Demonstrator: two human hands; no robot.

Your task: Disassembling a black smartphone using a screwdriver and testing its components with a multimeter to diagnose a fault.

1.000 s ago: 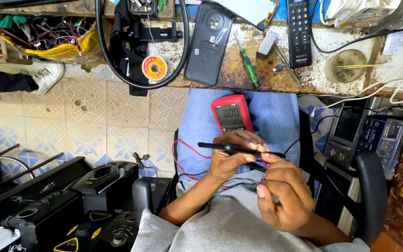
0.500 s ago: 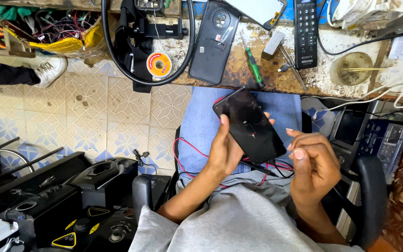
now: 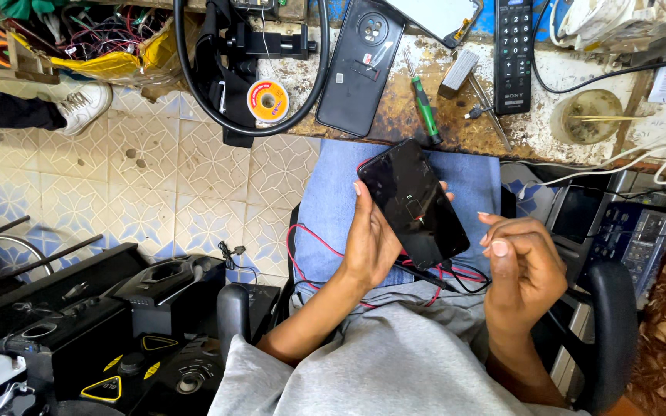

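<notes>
Head view: left hand [image 3: 370,240] gripped black phone [image 3: 414,202] by its edges, tilted above lap; right hand [image 3: 522,266] loosely curled beside it, empty; red and black wires [image 3: 314,245] beneath.

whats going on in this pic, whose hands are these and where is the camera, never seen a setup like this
There is no machine here: a person is working with two bare hands, and the camera sits on that person's head, looking down over their lap. That is why you see grey clothing at the bottom and arms reaching away from you.

The left hand holds a black phone, screen up, above the lap. The right hand is raised beside it with fingers curled; whether it pinches anything is too small to tell. Red and black wires lie across the lap under the phone.

Further up is a worn workbench. On it lie another black phone with its back up, a green-handled screwdriver, a dark remote control and a spool of solder. Black equipment stands on the tiled floor at the left.
</notes>
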